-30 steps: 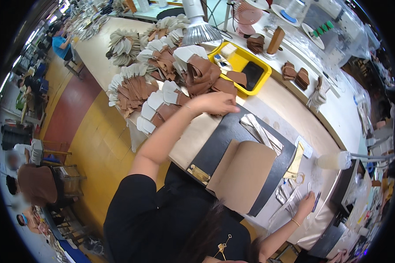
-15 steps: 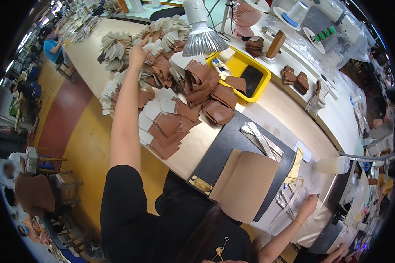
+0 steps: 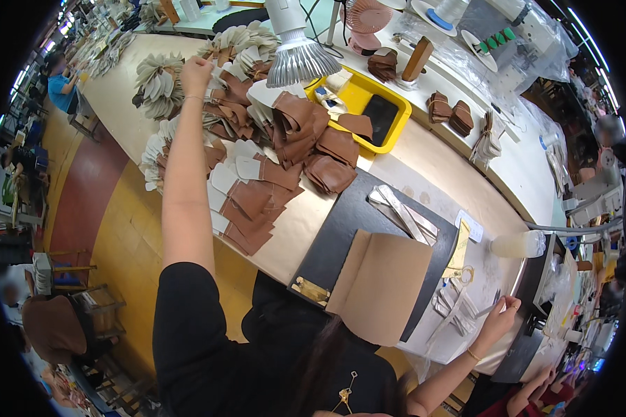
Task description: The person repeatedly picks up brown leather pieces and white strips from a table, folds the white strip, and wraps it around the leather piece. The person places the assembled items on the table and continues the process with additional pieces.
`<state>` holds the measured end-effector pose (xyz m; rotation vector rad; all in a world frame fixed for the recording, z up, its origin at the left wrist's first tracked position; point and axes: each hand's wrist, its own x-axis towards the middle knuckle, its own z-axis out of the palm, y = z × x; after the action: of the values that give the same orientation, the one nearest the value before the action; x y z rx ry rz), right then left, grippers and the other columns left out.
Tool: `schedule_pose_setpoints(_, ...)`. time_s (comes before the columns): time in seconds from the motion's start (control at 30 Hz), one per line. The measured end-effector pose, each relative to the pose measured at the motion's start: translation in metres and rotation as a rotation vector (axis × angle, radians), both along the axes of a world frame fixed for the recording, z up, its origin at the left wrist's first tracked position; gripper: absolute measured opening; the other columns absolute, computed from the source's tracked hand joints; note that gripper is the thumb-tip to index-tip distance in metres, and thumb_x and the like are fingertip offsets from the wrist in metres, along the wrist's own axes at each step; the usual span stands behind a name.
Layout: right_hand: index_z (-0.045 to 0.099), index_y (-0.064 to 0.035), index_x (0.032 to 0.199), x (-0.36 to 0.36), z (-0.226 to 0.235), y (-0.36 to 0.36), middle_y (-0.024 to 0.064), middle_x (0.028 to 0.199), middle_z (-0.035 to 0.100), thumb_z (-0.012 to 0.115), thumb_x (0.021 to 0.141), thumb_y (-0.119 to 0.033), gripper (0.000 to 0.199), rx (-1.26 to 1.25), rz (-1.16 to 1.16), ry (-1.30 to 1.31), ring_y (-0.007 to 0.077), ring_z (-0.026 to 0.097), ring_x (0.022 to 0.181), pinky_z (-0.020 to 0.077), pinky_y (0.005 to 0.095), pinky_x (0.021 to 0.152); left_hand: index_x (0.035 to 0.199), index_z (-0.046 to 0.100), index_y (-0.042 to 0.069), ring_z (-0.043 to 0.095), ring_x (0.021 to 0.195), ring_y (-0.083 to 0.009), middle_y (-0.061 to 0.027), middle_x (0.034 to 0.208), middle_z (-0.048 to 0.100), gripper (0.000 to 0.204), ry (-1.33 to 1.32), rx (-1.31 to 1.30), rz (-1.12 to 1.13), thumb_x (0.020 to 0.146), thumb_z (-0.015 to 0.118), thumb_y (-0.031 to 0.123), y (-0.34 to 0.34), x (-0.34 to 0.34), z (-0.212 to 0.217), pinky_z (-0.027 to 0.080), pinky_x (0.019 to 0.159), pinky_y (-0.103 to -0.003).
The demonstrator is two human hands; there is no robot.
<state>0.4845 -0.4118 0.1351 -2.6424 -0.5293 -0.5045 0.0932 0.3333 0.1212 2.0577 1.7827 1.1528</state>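
Note:
My left hand (image 3: 197,75) reaches far out over the table, its fingers drawn together at bundled pale, fan-shaped pieces (image 3: 158,85). Whatever lies between those fingers is hidden. Close by are brown leather pieces with pale ends (image 3: 247,198), heaped and overlapping. At the near right, my right hand (image 3: 499,322) is closed around a slim silver tool (image 3: 489,309), too small to make out exactly. Beside it lie several flat metal strips (image 3: 454,306). Between my arms a brown sheet (image 3: 386,285), folded near its left side, rests on a dark board (image 3: 327,240).
A lamp (image 3: 300,59) hangs over the heap. Behind it stands a yellow tray (image 3: 401,125) holding a dark flat object. More metal bars (image 3: 403,215) lie on the board. A bottle (image 3: 518,244) stands at right, a pink fan (image 3: 367,21) at the back.
The view has shifted, moving the scene leftward. My left hand is slightly farther out, its fingers more curled. My right hand has moved a little right, away from the metal strips.

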Motion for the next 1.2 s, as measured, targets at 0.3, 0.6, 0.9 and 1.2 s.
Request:
schedule_pose_setpoints(0.3, 0.049, 0.0003, 0.087, -0.016, 0.017, 0.008, 0.0087, 0.076, 0.052, 0.063, 0.089, -0.010, 0.018, 0.276, 0.086, -0.015, 0.0192, 0.050, 0.070, 0.0443, 0.0324, 0.067, 0.106, 0.070, 0.007, 0.054, 0.070, -0.0059, 0.0008, 0.083, 0.064, 0.027, -0.250, -0.095, -0.385, 0.084, 0.068, 0.023, -0.103, -0.034, 0.156, 0.043, 0.060, -0.021)
schedule_pose_setpoints(0.6, 0.057, -0.0013, 0.094, -0.039, 0.017, 0.016, 0.0011, 0.086, 0.058, 0.065, 0.088, -0.002, 0.011, 0.693, 0.342, 0.454, 0.0068, 0.056, 0.075, 0.0452, 0.0190, 0.069, 0.089, 0.069, -0.002, 0.065, 0.065, -0.0158, -0.0134, 0.074, 0.065, 0.021, -0.569, -0.506, -1.531, 0.072, 0.075, 0.008, -0.385, 0.031, 0.157, 0.047, 0.052, -0.020)
schedule_pose_setpoints(0.9, 0.064, 0.0038, 0.101, -0.074, 0.046, 0.020, 0.0044, 0.083, 0.065, 0.066, 0.087, -0.003, 0.015, 0.787, 0.409, 0.787, 0.0091, 0.061, 0.071, 0.0479, 0.0206, 0.064, 0.095, 0.057, -0.005, 0.068, 0.066, -0.0178, -0.0135, 0.082, 0.065, 0.013, -0.568, -1.594, -1.095, 0.085, 0.064, -0.003, -0.467, 0.116, 0.049, 0.056, 0.059, -0.025)
schedule_pose_setpoints(1.2, 0.064, 0.0015, 0.085, -0.100, 0.066, 0.076, 0.0019, 0.071, 0.063, 0.070, 0.084, -0.008, 0.011, 0.462, 0.734, 1.265, 0.0038, 0.053, 0.055, 0.0425, 0.0173, 0.048, 0.106, 0.055, -0.008, 0.068, 0.070, -0.0205, -0.0177, 0.092, 0.065, 0.027, -0.734, -1.774, -0.990, 0.097, 0.053, 0.017, -0.468, 0.093, 0.020, 0.059, 0.064, -0.028)
